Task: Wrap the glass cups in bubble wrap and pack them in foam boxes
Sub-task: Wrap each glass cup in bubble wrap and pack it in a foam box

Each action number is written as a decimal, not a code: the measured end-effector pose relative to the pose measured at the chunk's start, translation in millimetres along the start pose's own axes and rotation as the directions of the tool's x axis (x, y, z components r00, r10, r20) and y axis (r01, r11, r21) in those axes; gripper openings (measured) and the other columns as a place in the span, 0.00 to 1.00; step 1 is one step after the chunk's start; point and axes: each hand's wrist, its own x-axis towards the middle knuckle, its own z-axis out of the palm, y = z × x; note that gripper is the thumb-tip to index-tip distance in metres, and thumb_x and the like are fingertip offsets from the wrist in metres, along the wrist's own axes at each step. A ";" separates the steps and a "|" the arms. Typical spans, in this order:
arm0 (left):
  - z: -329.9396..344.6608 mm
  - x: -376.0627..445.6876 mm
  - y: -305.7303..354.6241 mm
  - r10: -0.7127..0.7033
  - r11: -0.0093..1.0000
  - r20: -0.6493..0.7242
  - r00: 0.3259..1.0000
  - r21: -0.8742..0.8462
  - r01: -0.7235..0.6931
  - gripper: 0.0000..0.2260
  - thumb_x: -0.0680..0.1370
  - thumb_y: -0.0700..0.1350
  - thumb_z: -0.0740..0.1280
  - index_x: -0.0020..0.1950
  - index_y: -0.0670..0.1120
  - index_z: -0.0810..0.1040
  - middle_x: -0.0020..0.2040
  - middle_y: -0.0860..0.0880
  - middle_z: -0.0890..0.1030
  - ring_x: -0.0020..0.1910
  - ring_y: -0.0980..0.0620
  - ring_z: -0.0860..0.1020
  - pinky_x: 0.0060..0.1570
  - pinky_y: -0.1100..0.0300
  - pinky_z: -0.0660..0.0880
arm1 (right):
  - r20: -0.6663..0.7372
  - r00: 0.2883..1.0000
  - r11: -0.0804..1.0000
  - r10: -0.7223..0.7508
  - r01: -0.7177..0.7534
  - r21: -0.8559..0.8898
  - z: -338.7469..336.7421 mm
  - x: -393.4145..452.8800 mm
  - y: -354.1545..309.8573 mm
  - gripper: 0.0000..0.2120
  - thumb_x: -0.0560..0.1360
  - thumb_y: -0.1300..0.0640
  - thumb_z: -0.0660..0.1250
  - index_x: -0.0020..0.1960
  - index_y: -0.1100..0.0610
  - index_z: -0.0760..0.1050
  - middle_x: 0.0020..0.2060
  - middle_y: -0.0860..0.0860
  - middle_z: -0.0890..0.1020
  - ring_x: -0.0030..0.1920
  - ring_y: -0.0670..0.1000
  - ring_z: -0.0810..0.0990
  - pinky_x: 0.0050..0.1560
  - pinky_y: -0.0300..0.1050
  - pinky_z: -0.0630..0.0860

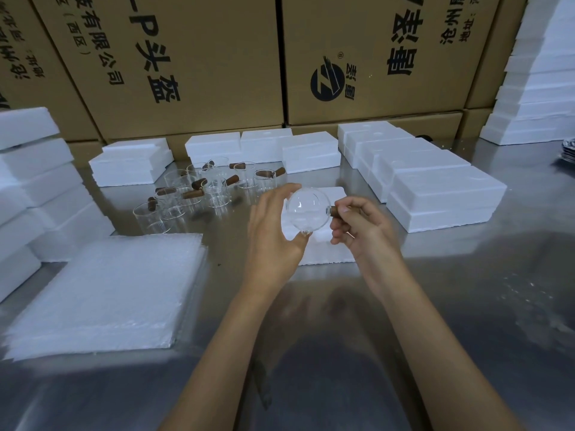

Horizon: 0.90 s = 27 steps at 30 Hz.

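A clear glass cup (pixel 307 209) with a brown wooden handle is held up in mid-air, its mouth turned toward me. My left hand (pixel 273 231) cups its glass body from the left. My right hand (pixel 357 227) pinches the wooden handle from the right. Just behind and below the cup an open white foam box (pixel 323 250) lies on the steel table. A stack of bubble wrap sheets (pixel 105 293) lies at the left front. Several more glass cups (pixel 199 189) with wooden handles stand behind, toward the left.
Closed white foam boxes (pixel 435 188) lie in a row at the right and along the back (pixel 258 147). More foam boxes are piled at the far left (pixel 34 181) and far right (pixel 538 88). Large cardboard cartons (pixel 217 63) wall off the back.
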 end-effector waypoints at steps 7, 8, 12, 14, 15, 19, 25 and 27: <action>-2.1 -0.8 2.6 -0.051 0.996 0.037 0.998 -0.066 0.054 0.30 0.70 0.39 0.76 0.68 0.57 0.73 0.62 0.60 0.74 0.63 0.59 0.71 0.61 0.61 0.70 | 0.001 1.000 1.000 0.004 -0.004 -0.012 -1.6 2.0 1.1 0.04 0.78 0.64 0.67 0.50 0.58 0.80 0.36 0.53 0.81 0.35 0.50 0.77 0.37 0.42 0.77; -2.4 -0.8 4.2 -0.078 0.992 0.050 0.996 -0.097 0.083 0.30 0.70 0.40 0.77 0.68 0.57 0.73 0.60 0.60 0.75 0.62 0.58 0.72 0.60 0.61 0.71 | -0.013 1.000 1.000 0.002 -0.002 -0.016 -2.2 2.6 1.4 0.04 0.78 0.64 0.67 0.50 0.57 0.80 0.36 0.53 0.81 0.35 0.50 0.77 0.37 0.42 0.77; -2.5 -0.6 9.9 -0.183 0.956 0.057 0.981 -0.221 0.191 0.25 0.71 0.49 0.77 0.65 0.60 0.73 0.54 0.58 0.77 0.56 0.60 0.75 0.57 0.62 0.72 | -0.048 0.999 0.998 0.014 -0.016 -0.058 -4.1 3.8 4.5 0.05 0.80 0.62 0.66 0.49 0.56 0.80 0.34 0.51 0.81 0.33 0.49 0.76 0.35 0.41 0.76; -1.7 -0.1 9.6 -0.201 0.955 0.035 0.979 -0.216 0.204 0.22 0.71 0.53 0.77 0.62 0.61 0.73 0.52 0.57 0.77 0.53 0.61 0.75 0.56 0.61 0.73 | -0.055 0.998 0.995 0.024 -0.029 -0.099 -3.1 3.4 6.7 0.05 0.80 0.61 0.66 0.48 0.56 0.80 0.32 0.50 0.79 0.31 0.48 0.74 0.34 0.40 0.74; -1.3 0.2 8.8 -0.208 0.957 0.029 0.978 -0.202 0.209 0.21 0.72 0.54 0.77 0.60 0.62 0.73 0.51 0.57 0.77 0.53 0.62 0.75 0.56 0.61 0.73 | -0.065 0.998 0.993 0.028 -0.035 -0.116 -2.4 3.3 7.5 0.05 0.81 0.60 0.66 0.48 0.56 0.80 0.31 0.50 0.79 0.29 0.48 0.73 0.33 0.40 0.73; 0.8 -2.2 7.1 -0.192 0.970 0.043 0.980 -0.142 0.196 0.22 0.69 0.60 0.77 0.56 0.63 0.69 0.49 0.56 0.76 0.51 0.60 0.74 0.47 0.67 0.70 | -0.127 0.991 0.974 0.045 -0.072 -0.217 -1.3 2.3 8.8 0.11 0.81 0.50 0.66 0.49 0.58 0.80 0.27 0.48 0.77 0.25 0.47 0.70 0.28 0.38 0.71; 3.3 -5.6 3.2 -0.087 0.996 0.056 0.995 -0.001 0.087 0.28 0.67 0.60 0.78 0.60 0.63 0.66 0.54 0.64 0.73 0.55 0.64 0.72 0.46 0.73 0.68 | -0.174 0.981 0.964 0.087 -0.127 -0.235 -1.1 -0.5 7.1 0.15 0.80 0.46 0.66 0.47 0.57 0.82 0.26 0.49 0.76 0.24 0.47 0.69 0.26 0.36 0.69; 3.2 -5.3 1.9 -0.080 0.996 0.040 0.996 0.031 0.079 0.28 0.67 0.59 0.77 0.60 0.64 0.64 0.54 0.66 0.72 0.55 0.66 0.71 0.47 0.70 0.69 | -0.168 0.982 0.963 0.091 -0.130 -0.235 0.2 -1.0 6.5 0.15 0.81 0.47 0.66 0.47 0.58 0.81 0.25 0.49 0.76 0.23 0.47 0.68 0.25 0.36 0.68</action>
